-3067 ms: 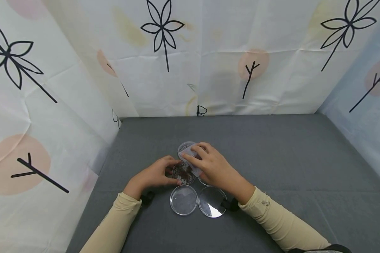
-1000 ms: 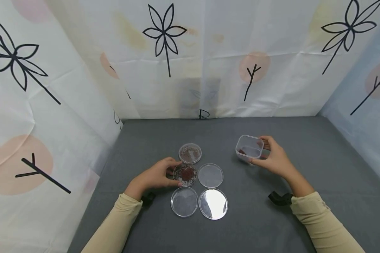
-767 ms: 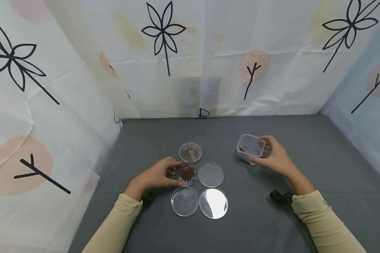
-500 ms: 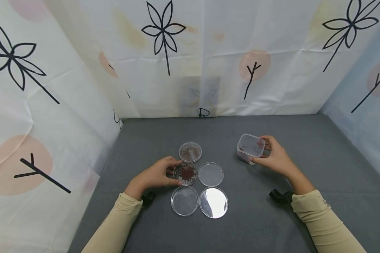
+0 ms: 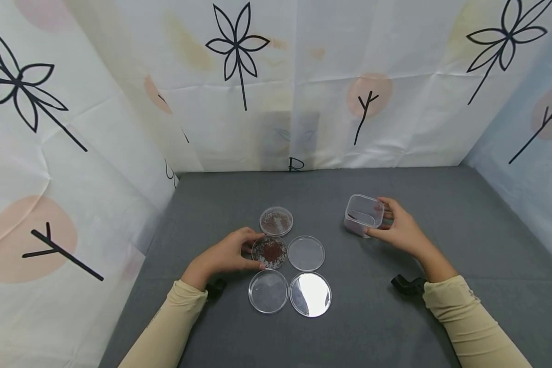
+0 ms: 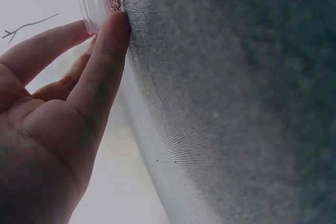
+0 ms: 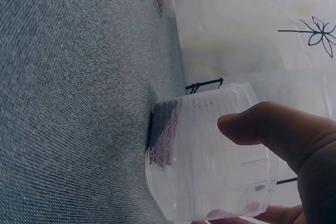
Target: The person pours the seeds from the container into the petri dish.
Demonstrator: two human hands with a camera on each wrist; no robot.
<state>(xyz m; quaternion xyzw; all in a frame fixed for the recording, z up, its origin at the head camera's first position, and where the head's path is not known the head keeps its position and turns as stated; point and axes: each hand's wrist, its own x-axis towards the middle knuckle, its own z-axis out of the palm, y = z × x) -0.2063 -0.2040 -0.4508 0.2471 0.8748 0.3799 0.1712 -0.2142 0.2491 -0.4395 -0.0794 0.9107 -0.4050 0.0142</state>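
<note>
Facing a creased printed cloth backdrop (image 5: pixel 326 122) behind a woven grey tabletop (image 5: pixel 395 332), I have my right hand (image 5: pixel 402 227) clamped round a smooth clear boxy tub (image 5: pixel 366 214), right of three clear discs (image 5: pixel 306 254). Left hand (image 5: pixel 232 251) pinches a round plastic dish (image 5: pixel 284 255), fingers (image 5: pixel 252 236) partly hiding it; similar second dish (image 5: pixel 276 208) just beyond, brown granules (image 5: pixel 271 250) in both.

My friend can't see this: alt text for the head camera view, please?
A person's right hand holds a clear tub; the left hand holds a dish of reddish bits near four other dishes or lids on a grey table.
</note>
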